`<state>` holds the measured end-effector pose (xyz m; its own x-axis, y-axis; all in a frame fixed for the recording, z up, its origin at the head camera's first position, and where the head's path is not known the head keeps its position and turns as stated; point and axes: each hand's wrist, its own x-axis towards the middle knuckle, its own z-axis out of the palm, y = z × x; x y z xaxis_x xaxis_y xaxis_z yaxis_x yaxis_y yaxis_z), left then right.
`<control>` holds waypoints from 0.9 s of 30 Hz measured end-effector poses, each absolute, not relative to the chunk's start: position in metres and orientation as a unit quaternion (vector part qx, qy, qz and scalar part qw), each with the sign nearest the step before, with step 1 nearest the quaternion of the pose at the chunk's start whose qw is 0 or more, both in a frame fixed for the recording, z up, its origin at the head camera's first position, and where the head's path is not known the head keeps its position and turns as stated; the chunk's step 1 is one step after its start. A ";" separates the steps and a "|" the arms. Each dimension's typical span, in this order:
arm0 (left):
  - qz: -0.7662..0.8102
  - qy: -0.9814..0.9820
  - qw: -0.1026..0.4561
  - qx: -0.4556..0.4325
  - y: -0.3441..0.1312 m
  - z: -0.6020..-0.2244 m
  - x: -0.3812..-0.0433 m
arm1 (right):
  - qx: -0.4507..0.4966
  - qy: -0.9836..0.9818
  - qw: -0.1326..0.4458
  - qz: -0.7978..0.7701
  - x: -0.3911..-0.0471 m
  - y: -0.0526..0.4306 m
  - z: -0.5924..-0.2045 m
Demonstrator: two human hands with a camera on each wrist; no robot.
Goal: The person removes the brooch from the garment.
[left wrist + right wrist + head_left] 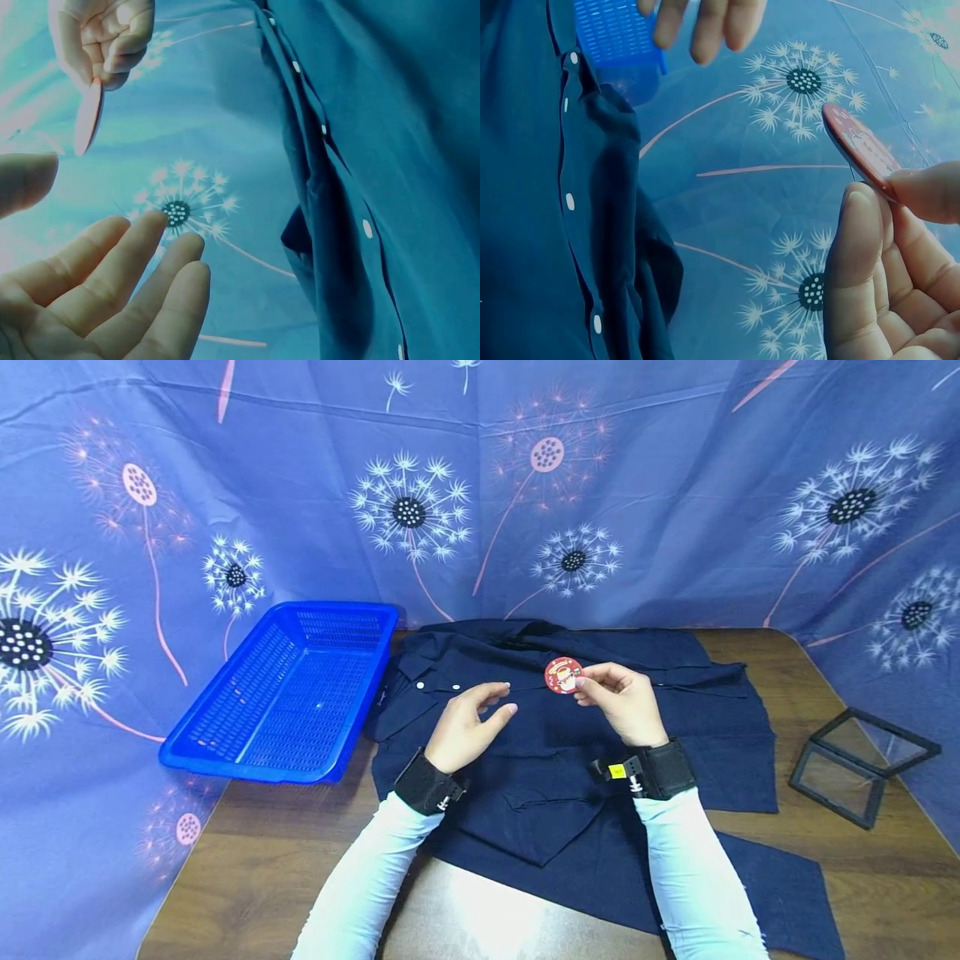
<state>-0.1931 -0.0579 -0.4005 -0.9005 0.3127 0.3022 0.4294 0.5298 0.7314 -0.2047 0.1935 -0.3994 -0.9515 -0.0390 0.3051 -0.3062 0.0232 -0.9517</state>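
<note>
A round red badge (561,675) with a white and yellow picture is pinched between the thumb and fingers of my right hand (628,703). In the right wrist view the badge (857,146) is tilted, its printed face partly seen and a thin pin line below its edge. My left hand (467,727) holds nothing; its relaxed fingers point toward the badge, thumb apart from them. Both hands are over a dark navy shirt (547,743) spread on the table, with white buttons (570,201) along its placket.
A blue plastic basket (247,772) with perforated walls stands at the left beside the shirt. On the right of the wooden table (885,877) sits a black hinged frame (847,758) with clear panes, partly unfolded. A blue dandelion-print cloth (660,468) hangs behind.
</note>
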 end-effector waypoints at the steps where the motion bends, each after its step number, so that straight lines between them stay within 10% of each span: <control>1: -0.440 -0.870 0.066 -0.214 -0.056 -0.400 -0.194 | 0.122 -0.710 0.096 0.686 -0.205 0.193 -0.399; 27: -0.496 -0.844 0.052 -0.197 -0.048 -0.398 -0.199 | 0.164 -0.776 0.166 0.586 -0.189 0.180 -0.384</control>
<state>-0.1993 -0.0484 -0.3984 -0.9173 0.2806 0.2824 0.3832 0.4300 0.8175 -0.1891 0.1797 -0.3837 -0.8916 -0.0599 0.4488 -0.4479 0.2608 -0.8552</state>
